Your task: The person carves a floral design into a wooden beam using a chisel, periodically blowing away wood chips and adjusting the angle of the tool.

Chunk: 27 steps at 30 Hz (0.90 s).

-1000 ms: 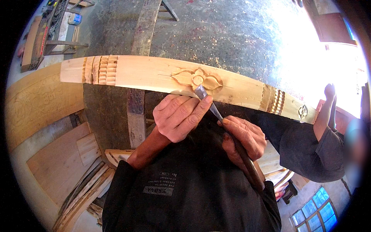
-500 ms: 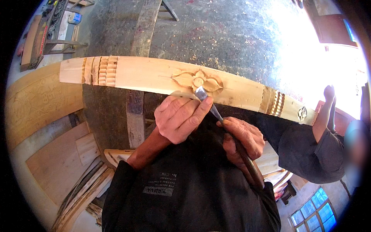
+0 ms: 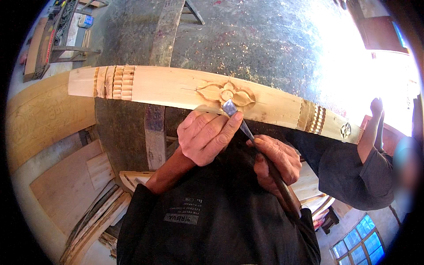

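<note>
A long pale wooden plank (image 3: 163, 84) runs across the view, with banded ridges near both ends and a carved four-petal flower (image 3: 240, 95) in the middle. A flat steel chisel (image 3: 229, 107) has its tip at the lower side of the flower. My left hand (image 3: 205, 137) rests against the plank's near edge, index fingertip and bent fingers pressed at the chisel's blade. My right hand (image 3: 278, 159) is closed around the chisel's lower part, with the dark handle (image 3: 287, 194) running down toward my body.
A dark worktop (image 3: 247, 35) with wood chips lies beyond. A co-worker in a dark T-shirt (image 3: 353, 172) is at right, arm raised near the plank's end. A carved board (image 3: 44, 123) and leaning offcuts are at left; a metal stand (image 3: 66, 51) stands upper left.
My hands and the chisel tip have shifted very slightly down, toward my body. The plank appears slightly lower in the view. The grip on the chisel is the same.
</note>
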Motion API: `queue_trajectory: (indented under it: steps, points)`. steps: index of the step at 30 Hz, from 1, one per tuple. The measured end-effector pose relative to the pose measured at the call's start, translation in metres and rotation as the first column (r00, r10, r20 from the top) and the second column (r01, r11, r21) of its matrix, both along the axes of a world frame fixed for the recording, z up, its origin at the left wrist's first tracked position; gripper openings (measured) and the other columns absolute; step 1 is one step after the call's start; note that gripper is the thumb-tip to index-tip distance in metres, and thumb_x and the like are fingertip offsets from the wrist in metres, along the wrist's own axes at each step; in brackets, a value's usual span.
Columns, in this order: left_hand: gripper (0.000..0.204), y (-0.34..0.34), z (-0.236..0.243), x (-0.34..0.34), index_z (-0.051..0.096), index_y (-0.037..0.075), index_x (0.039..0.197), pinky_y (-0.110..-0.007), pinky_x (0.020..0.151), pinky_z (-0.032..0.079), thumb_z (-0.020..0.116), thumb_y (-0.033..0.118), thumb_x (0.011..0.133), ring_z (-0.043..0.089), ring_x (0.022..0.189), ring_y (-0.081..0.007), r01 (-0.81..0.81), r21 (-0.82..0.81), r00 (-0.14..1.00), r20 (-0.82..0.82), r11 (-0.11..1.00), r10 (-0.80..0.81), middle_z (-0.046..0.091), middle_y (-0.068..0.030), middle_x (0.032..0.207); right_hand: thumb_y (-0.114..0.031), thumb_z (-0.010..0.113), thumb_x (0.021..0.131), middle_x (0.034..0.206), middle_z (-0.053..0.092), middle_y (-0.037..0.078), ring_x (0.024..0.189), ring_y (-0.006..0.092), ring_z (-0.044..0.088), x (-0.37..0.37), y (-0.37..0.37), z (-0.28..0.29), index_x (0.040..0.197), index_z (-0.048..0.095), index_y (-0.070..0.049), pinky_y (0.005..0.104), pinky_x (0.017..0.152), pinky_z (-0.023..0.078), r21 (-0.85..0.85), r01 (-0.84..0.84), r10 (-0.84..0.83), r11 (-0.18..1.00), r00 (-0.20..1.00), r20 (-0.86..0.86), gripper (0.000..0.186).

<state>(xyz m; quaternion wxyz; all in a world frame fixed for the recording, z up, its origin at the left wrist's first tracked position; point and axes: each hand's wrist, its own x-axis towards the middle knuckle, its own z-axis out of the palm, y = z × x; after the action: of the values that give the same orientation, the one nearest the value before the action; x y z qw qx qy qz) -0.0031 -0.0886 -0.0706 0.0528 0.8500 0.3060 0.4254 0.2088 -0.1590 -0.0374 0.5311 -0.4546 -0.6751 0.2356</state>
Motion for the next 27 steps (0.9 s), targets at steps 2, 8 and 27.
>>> queue_trajectory:
  steps: [2,8,27]
  points:
    - [0.051,0.001,0.001,0.001,0.080,-0.001,0.126,-0.038,0.076,0.061,0.074,0.012,0.077,0.072,0.082,-0.0208,0.000,0.002,1.000,0.015,1.000,0.000,0.076,-0.0097,0.098,-0.008,0.070,0.097,0.091,0.079,0.026,0.082,0.0354,0.082,-0.001,-0.001,0.000,0.112,0.075,0.013,0.0420,0.076,0.067,-0.004,0.006,-0.006,1.000,1.000,0.009,0.026]
    - [0.050,0.000,-0.002,0.003,0.081,-0.001,0.123,-0.038,0.073,0.060,0.078,0.005,0.073,0.071,0.079,-0.0207,-0.018,0.023,0.999,0.032,1.000,0.018,0.075,-0.0091,0.094,-0.011,0.067,0.101,0.091,0.080,0.026,0.082,0.0344,0.082,-0.005,-0.004,-0.003,0.114,0.075,0.011,0.0409,0.075,0.066,-0.005,0.049,-0.049,0.999,0.999,-0.004,0.027]
    - [0.050,0.001,0.003,0.003,0.081,-0.001,0.123,-0.038,0.074,0.061,0.078,0.009,0.074,0.071,0.080,-0.0207,-0.007,-0.014,1.000,0.029,1.000,0.007,0.075,-0.0086,0.095,-0.009,0.069,0.097,0.088,0.080,0.025,0.081,0.0349,0.082,-0.005,-0.001,0.002,0.111,0.075,0.011,0.0427,0.076,0.067,-0.023,0.056,-0.056,0.998,0.998,0.020,0.025]
